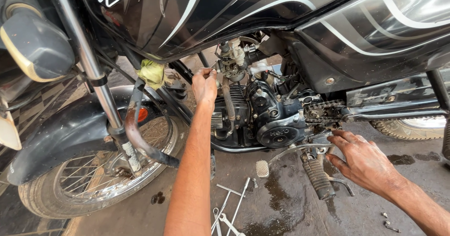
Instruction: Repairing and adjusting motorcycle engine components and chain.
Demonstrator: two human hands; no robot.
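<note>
Under black fuel tank point(197, 11), our left hand point(205, 83) pinches carburetor point(233, 58) fitting above engine point(267, 114). Our right hand point(363, 158), fingers spread, rests beside footrest point(318, 177). Wrenches point(229, 208) lie on floor point(290, 212).

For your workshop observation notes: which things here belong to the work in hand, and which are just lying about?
In use: left hand at the carburettor; right hand by the footrest; engine.
Lying about: spanners, yellow rag, small bolts.
</note>
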